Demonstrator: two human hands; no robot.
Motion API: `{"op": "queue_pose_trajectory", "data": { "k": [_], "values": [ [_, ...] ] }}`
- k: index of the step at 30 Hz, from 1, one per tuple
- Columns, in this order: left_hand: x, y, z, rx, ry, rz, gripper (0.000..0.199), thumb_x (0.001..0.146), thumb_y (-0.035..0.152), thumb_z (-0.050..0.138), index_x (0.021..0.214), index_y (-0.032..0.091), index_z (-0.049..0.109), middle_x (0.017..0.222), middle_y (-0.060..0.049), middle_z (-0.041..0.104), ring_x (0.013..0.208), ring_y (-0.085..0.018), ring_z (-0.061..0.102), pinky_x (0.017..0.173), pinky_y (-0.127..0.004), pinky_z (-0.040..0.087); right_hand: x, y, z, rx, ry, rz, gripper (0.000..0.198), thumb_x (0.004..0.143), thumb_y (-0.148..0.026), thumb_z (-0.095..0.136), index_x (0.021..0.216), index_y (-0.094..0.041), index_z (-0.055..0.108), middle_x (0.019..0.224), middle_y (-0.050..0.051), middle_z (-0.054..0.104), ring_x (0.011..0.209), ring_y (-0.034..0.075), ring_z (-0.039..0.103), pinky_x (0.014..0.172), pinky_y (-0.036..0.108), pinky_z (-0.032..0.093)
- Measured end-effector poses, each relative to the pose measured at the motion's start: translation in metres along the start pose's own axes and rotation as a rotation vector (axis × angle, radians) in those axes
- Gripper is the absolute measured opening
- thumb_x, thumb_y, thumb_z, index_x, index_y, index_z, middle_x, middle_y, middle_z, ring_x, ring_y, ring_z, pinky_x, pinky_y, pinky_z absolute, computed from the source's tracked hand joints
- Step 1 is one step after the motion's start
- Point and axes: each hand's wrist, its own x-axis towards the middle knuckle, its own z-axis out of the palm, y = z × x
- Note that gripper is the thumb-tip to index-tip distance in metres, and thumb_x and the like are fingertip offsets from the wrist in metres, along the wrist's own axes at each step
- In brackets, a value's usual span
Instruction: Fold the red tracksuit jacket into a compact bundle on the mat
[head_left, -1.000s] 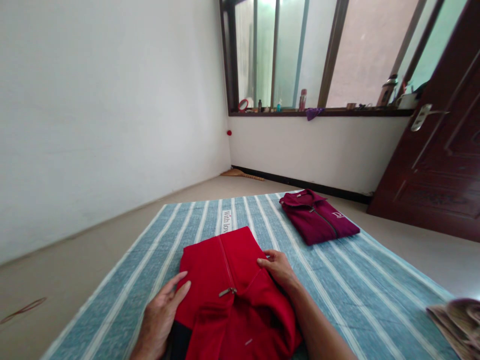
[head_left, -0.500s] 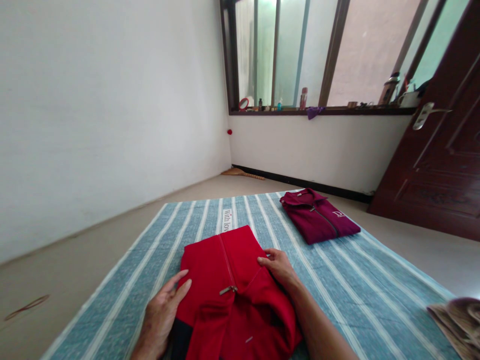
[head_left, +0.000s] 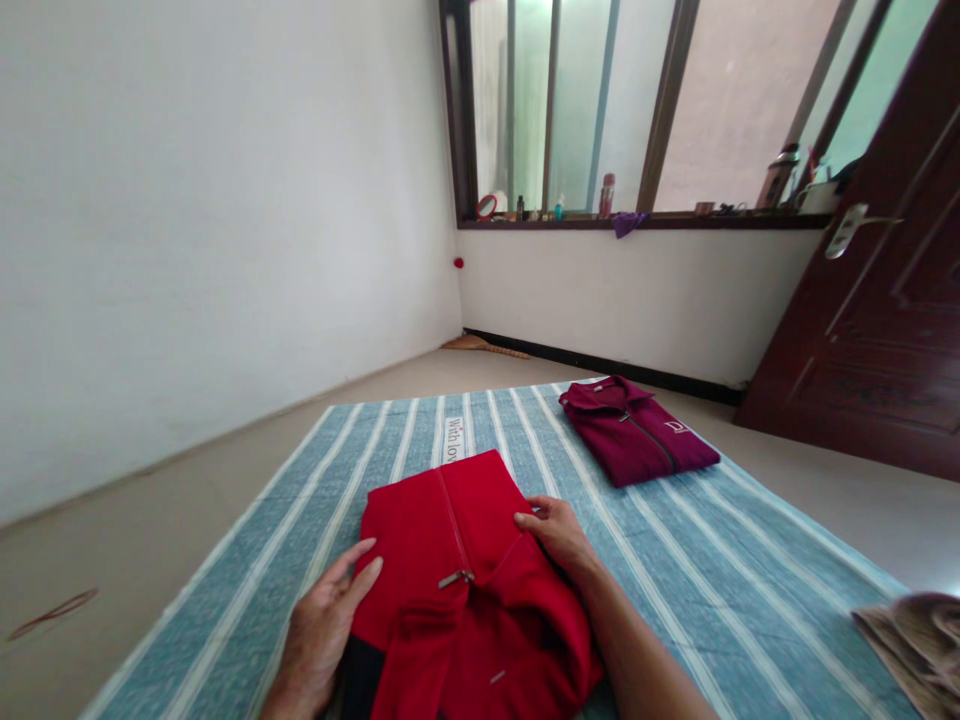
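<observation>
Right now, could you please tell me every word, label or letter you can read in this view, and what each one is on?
"With lo": printed on the white stripe of the striped cloth; the rest runs under the red jacket.
"D": white letter on the chest of the maroon jacket; what follows is too blurred to read.
Bottles on the window sill: labels too small to read.

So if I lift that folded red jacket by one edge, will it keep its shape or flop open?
The red jacket is soft cloth, bunched near the collar, so it would likely sag and unfold. It looks light for its size. The left hand and right hand lie at its sides; lifting from both sides probably keeps the fold.
</observation>
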Motion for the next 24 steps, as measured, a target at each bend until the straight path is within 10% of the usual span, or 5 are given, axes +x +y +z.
{"op": "queue_pose_trajectory", "data": {
  "k": [24],
  "values": [
    [-0.009,0.012,0.006,0.087,0.04,0.044,0.054,0.065,0.035,0.071,0.117,0.022,0.061,0.081,-0.001,0.074,0.08,-0.023,0.071,0.061,-0.024,0.055,0.002,0.002,-0.001,-0.02,0.011,0.003,0.049,0.056,-0.05,0.078,0.09,-0.016,0.069,0.077,0.006,0.073,0.07,0.024,0.068,0.062,0.033,0.05]
  ]
}}
